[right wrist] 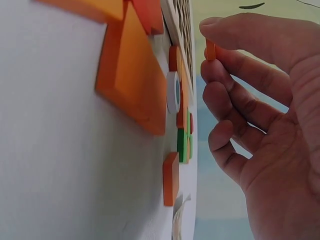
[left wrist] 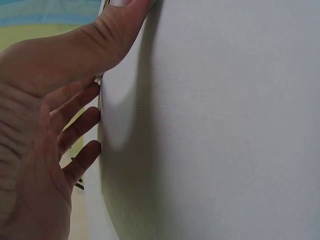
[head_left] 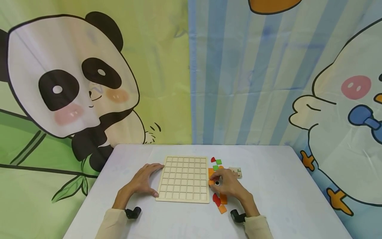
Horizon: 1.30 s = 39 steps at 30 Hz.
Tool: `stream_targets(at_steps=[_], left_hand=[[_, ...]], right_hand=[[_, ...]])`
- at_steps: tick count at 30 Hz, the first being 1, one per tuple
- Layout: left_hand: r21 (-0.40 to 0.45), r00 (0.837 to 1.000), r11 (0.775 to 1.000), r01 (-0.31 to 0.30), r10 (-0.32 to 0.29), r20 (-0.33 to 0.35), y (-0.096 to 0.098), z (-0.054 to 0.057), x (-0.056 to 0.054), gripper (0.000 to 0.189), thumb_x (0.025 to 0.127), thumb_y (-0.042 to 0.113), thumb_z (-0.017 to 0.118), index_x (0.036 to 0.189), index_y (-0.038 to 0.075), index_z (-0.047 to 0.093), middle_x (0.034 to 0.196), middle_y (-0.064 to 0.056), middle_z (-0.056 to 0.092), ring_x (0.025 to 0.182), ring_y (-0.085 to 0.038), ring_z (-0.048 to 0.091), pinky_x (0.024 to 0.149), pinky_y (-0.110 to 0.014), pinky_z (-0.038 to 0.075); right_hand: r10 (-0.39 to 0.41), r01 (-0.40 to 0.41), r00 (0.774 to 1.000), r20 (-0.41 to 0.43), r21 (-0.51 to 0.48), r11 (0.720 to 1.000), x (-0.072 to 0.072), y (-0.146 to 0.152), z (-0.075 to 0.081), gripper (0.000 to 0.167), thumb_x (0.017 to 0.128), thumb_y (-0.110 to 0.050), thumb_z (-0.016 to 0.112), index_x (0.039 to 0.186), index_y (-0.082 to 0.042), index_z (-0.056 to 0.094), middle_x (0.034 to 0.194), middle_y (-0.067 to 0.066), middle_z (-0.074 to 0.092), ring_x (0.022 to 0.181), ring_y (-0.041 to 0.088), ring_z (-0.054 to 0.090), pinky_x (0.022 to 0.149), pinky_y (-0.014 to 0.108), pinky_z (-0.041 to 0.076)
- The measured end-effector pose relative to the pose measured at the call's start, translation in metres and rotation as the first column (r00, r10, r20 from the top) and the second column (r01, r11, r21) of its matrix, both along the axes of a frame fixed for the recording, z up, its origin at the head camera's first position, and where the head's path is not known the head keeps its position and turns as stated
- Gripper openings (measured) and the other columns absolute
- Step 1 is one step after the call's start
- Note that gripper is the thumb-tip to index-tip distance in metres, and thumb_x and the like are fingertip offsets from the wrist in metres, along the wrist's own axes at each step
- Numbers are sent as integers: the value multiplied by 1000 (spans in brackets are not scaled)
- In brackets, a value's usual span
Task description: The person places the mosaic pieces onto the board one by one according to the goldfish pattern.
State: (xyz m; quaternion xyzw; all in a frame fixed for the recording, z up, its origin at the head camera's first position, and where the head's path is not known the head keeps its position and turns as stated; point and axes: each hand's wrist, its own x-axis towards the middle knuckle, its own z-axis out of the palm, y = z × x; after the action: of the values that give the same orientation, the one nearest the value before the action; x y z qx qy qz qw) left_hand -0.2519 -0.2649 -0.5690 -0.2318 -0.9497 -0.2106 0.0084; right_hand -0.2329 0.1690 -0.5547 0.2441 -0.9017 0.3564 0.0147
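A pale wooden grid board [head_left: 183,179] lies on the white table. My left hand [head_left: 144,181] rests along its left side in the head view, fingertips at the upper left edge and thumb near the lower left corner. In the left wrist view that hand [left wrist: 55,110] has its fingers spread along the edge. Over the loose pieces right of the board, my right hand [head_left: 228,182] pinches a small orange tile [right wrist: 210,50] between thumb and fingers, seen edge-on in the right wrist view. Under that hand is a white round piece [head_left: 217,183] with a dark centre.
Green tiles [head_left: 219,162] and a red piece [head_left: 213,159] lie near the board's upper right. Red pieces [head_left: 216,199] and orange tiles [head_left: 222,208] are closer to me. A small patterned card [head_left: 237,172] lies farther right. Printed curtains stand behind the table.
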Motion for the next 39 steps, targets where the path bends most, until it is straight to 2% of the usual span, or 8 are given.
stream_targets(at_steps=[3, 13, 19, 28, 34, 39], left_hand=[[10, 1000, 1000, 2, -2, 4, 1, 1, -1, 131, 46, 54, 109, 159, 16, 56, 161, -9, 58, 139, -35, 57, 117, -63, 47], [23, 1000, 1000, 4, -4, 3, 4, 6, -3, 130, 47, 53, 110, 159, 14, 56, 161, -10, 59, 140, -37, 57, 117, -65, 46], [12, 1000, 1000, -2, 2, 3, 4, 4, -2, 130, 47, 54, 109, 159, 15, 56, 161, -10, 59, 142, -38, 56, 118, -65, 46], [20, 1000, 1000, -5, 5, 8, 1, -5, 0, 131, 47, 59, 108, 160, 17, 55, 162, -9, 59, 142, -37, 56, 118, -65, 46], [31, 1000, 999, -9, 9, 3, 1, -4, -1, 131, 46, 55, 109, 160, 18, 55, 162, -8, 59, 142, -37, 56, 117, -65, 46], [27, 1000, 1000, -8, 9, -12, 0, -5, 0, 131, 46, 59, 108, 159, 17, 57, 161, -8, 60, 139, -36, 58, 116, -65, 47]], right_hand=[[37, -37, 999, -7, -24, 999, -3, -2, -1, 16, 85, -11, 88, 100, -14, 84, 93, -4, 77, 87, 21, 67, 81, 34, 59], [114, -120, 988, -103, -60, 991, -10, -10, 4, 17, 86, -9, 91, 100, -10, 83, 92, 1, 78, 79, 23, 69, 75, 34, 61], [148, -154, 987, -70, -93, 984, -14, -17, 3, 15, 86, -6, 89, 99, -8, 83, 91, 4, 78, 79, 27, 71, 75, 38, 62], [159, -162, 986, -43, -64, 985, -14, -30, -1, 16, 89, -8, 88, 103, -10, 83, 99, 1, 78, 88, 23, 71, 81, 35, 62], [166, -170, 985, -45, -89, 981, -16, -38, 0, 15, 89, -5, 86, 104, -9, 83, 99, 2, 79, 88, 21, 70, 81, 33, 61], [159, -157, 987, 8, -117, 981, -16, -46, -1, 15, 88, -7, 87, 102, -10, 84, 99, 1, 79, 88, 18, 69, 80, 29, 60]])
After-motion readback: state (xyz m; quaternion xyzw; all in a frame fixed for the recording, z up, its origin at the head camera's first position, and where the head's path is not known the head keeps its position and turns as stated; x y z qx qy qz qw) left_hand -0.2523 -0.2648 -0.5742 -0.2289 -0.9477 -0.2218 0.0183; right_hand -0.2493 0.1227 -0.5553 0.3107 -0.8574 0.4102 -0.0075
